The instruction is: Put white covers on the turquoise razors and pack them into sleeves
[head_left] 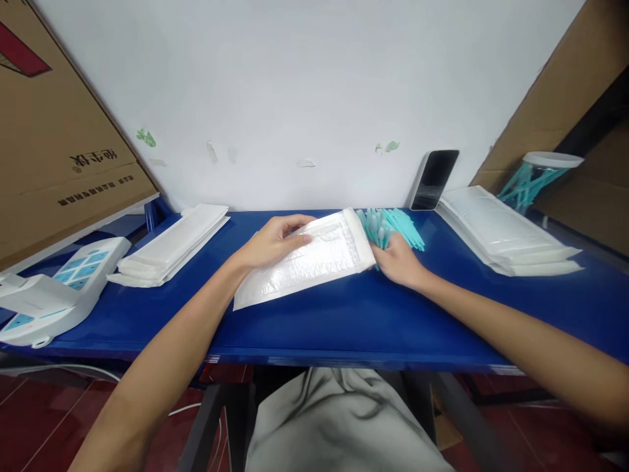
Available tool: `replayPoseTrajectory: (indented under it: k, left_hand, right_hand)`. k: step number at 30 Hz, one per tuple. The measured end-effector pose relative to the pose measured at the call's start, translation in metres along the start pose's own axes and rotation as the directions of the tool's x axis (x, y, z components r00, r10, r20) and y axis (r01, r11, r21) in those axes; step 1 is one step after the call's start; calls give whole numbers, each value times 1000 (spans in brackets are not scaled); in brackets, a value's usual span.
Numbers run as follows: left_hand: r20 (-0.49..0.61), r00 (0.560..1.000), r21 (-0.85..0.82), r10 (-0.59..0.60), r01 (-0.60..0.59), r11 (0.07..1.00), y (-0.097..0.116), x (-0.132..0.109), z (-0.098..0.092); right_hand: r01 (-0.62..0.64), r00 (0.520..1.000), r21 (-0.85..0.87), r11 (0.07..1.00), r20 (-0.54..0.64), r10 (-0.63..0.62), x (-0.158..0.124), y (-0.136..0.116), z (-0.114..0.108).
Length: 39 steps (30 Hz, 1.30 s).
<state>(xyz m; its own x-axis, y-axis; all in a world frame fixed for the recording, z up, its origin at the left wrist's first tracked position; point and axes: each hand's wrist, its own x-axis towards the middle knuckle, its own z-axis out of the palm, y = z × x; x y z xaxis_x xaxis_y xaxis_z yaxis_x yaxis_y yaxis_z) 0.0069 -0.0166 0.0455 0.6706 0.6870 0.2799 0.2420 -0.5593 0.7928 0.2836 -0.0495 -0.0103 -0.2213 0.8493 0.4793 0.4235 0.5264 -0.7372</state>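
Note:
My left hand [281,241] grips a white bubble mailer [314,252] by its left part, thumb on top. The mailer is tilted above the table, its flap end toward the right. In my right hand [399,259] is a bunch of thin turquoise sticks [377,228], held closed in the fingers right beside the mailer's flap end. Whether any stick tips are inside the mailer I cannot tell. Behind that hand, a loose pile of similar turquoise sticks [405,226] lies on the table.
Stacked white mailers lie at the left [171,242] and the right [501,229] of the blue table [314,341]. A phone [435,180] leans on the wall. A clear jar [535,180] with turquoise sticks stands far right. A white power strip [73,288] sits at the left edge.

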Motion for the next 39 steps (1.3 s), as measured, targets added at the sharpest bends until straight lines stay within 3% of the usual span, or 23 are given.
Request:
replayPoseTrajectory:
  k: [4, 6, 9, 15, 19, 22, 28, 31, 35, 39]
  left_hand:
    - [-52, 999, 156, -16, 24, 988, -5, 1, 3]
    - [-88, 995, 268, -41, 64, 961, -3, 0, 5]
    - [-86, 993, 409, -76, 105, 906, 5, -2, 11]
    - [59, 986, 644, -156, 81, 761, 17, -9, 41]
    - [147, 981, 752, -128, -27, 659, 17, -11, 67]
    - [221, 968, 745, -116, -91, 661, 15, -11, 77]
    - [227, 973, 660, -47, -118, 742, 8, -12, 85]
    - [267, 959, 597, -89, -92, 797, 3, -14, 89]
    - [253, 951, 601, -176, -12, 800, 3, -15, 89]
    - [197, 974, 610, -114, -31, 792, 9, -11, 85]
  right_hand:
    - [47, 996, -217, 975, -62, -61, 3, 5, -13]
    - [75, 994, -391, 917, -46, -101, 3, 4, -18]
    - [52, 998, -609, 792, 12, -56, 3, 0, -24]
    - [68, 996, -818, 572, 92, 14, 6, -9, -35]
    - [89, 990, -873, 480, 128, 51, 9, -12, -43]
    - [112, 972, -897, 429, 189, 141, 11, -13, -47]
    - [145, 941, -901, 409, 253, 223, 12, -7, -50]
    - [134, 935, -886, 444, 261, 238, 12, -7, -51]
    - [88, 920, -871, 484, 257, 295, 13, -12, -51]
    - [121, 890, -873, 473, 306, 337, 14, -14, -52]
